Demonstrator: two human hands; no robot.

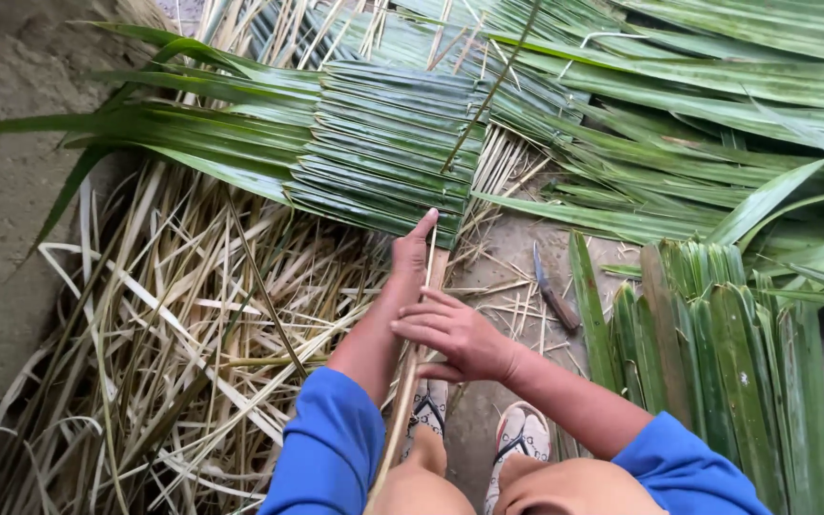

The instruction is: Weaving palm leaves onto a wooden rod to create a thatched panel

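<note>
A long pale wooden stick [402, 401] runs from my lap up to a panel of folded green palm leaves [383, 143] stitched along it. My left hand [412, 257] grips the stick just below the panel's lower edge, thumb pointing up against the leaves. My right hand [455, 334] is closed around the stick a little lower down. Both arms wear blue sleeves.
A small knife [553, 291] lies on the ground right of my hands. Dry pale leaf strips [183, 324] are heaped at left. Folded green leaves [717, 353] are stacked at right, loose fronds [698, 95] behind. My sandalled feet [517, 434] are below.
</note>
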